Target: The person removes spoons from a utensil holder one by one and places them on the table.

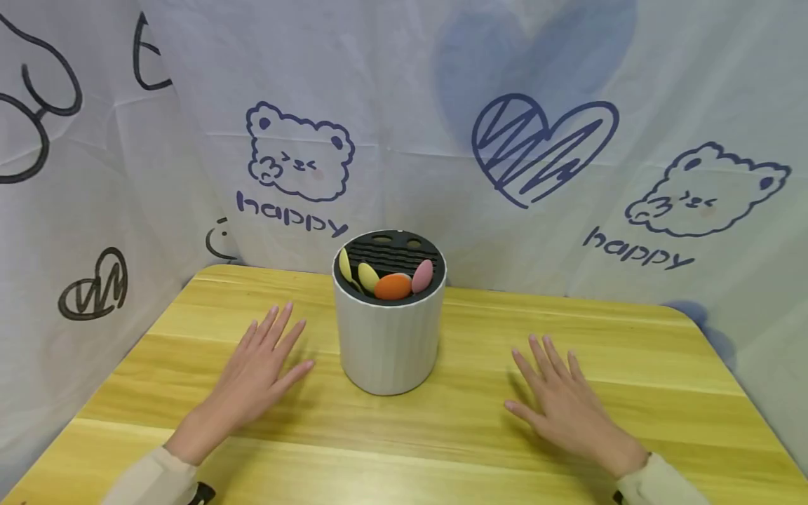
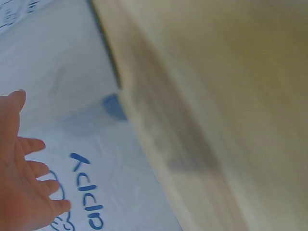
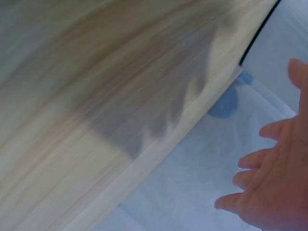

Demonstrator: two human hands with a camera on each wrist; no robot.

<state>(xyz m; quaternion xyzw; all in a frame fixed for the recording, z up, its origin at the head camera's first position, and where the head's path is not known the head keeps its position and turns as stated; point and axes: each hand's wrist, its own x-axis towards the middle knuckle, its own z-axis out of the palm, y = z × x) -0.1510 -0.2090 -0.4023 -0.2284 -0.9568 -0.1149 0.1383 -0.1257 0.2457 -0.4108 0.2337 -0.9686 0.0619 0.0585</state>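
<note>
A white ribbed round holder (image 1: 388, 344) with a black slotted top stands on the wooden table (image 1: 353, 435). Out of its top poke two yellow rounded ends (image 1: 369, 278), an orange one (image 1: 393, 286) and a pink one (image 1: 422, 276); whatever lies below them is hidden inside. To the left of the holder, my left hand (image 1: 252, 375) is held palm down over the table, fingers spread, holding nothing. On the other side, my right hand (image 1: 564, 403) is likewise spread and bare. Both wrist views show the hands, left (image 2: 24, 183) and right (image 3: 274, 178), with straight fingers.
White cloth (image 1: 410, 175) printed with bears, hearts and the word "happy" hangs right behind the table's back edge. More of the cloth (image 1: 126, 210) runs along the left side. Rounded corners end the tabletop at the back left and back right.
</note>
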